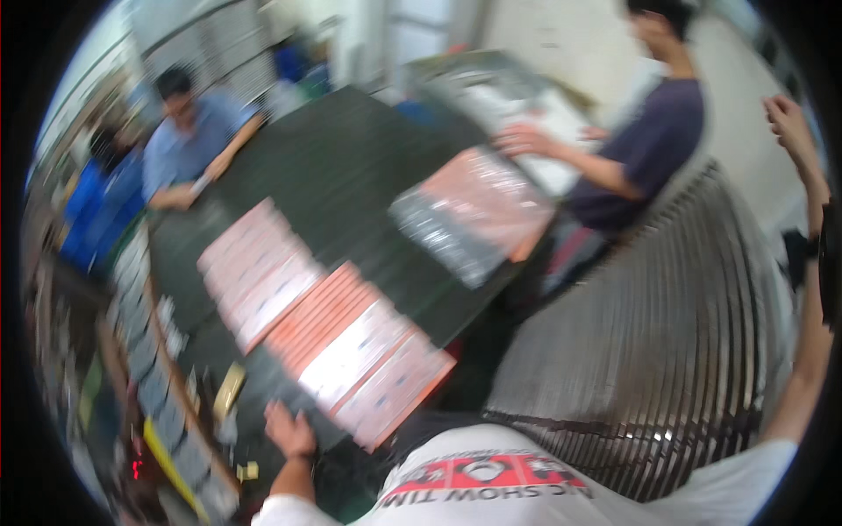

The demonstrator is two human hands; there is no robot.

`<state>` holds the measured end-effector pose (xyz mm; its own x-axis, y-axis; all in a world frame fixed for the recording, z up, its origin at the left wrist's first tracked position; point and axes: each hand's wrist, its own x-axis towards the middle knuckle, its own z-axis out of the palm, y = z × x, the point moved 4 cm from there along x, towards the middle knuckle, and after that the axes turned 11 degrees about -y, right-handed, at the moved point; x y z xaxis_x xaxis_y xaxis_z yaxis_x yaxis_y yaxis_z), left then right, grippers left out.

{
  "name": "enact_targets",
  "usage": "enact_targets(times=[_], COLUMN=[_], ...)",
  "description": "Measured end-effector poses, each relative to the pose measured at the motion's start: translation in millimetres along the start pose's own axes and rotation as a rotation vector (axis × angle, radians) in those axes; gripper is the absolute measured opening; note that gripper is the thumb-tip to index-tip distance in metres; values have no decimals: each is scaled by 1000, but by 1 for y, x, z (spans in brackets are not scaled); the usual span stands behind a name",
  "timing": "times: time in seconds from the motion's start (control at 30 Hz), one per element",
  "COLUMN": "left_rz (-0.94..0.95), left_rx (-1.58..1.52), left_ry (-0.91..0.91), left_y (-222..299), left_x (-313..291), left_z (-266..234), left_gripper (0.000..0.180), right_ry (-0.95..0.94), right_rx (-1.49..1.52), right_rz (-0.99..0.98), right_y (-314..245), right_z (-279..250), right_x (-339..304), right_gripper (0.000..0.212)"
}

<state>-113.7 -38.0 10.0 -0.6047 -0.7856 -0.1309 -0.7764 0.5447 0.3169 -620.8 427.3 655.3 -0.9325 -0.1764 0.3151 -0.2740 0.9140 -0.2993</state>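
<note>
My left hand [289, 430] is at the near edge of the dark table with its fingers apart, holding nothing. Just to its right lies a long row of orange and white flat packs [364, 351], set close together. A second row of similar packs [261, 273] adjoins it on the far left side. High at the right rim, away from the table, my right hand [789, 127] is raised with loosely bent fingers; it is blurred, and nothing shows in it. A dark band circles that forearm.
A clear-wrapped orange bundle [478, 210] lies before a person in a dark shirt [653, 131]. Another in light blue [197, 140] sits across the dark table [342, 149]. Ribbed metal sheeting [631, 342] is at my right. A yellow block [230, 390] lies near my left hand.
</note>
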Motion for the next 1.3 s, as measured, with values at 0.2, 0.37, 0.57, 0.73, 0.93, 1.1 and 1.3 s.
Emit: enact_targets(times=[0.2, 0.37, 0.57, 0.73, 0.93, 1.1, 1.3], left_rz=[-124, -126, -97, -127, -131, -106, -118], left_rx=[50, -66, -78, -66, -51, -77, -69], left_ry=[87, 59, 34, 39, 20, 30, 4], left_y=[-44, -38, -42, -42, -39, -35, -38], left_x=[-29, -10, -18, -20, -15, -12, -18], left_z=[4, 21, 17, 16, 16, 16, 16], left_gripper=[60, 61, 65, 66, 67, 68, 68], right_ry=[-735, -1266, -1301, -994, -1029, -1179, -1271], right_rx=[147, 48, 225, 153, 92, 232, 249], right_rz=[-666, -1136, -896, -1069, -1233, -971, -871], right_y=[-251, -276, -314, -333, -338, -332, -327], right_z=[297, 518, 653, 668, 669, 661, 594], right_x=[-150, -319, -437, -463, -464, -436, -304], right_gripper=[21, 28, 38, 35, 24, 23, 18])
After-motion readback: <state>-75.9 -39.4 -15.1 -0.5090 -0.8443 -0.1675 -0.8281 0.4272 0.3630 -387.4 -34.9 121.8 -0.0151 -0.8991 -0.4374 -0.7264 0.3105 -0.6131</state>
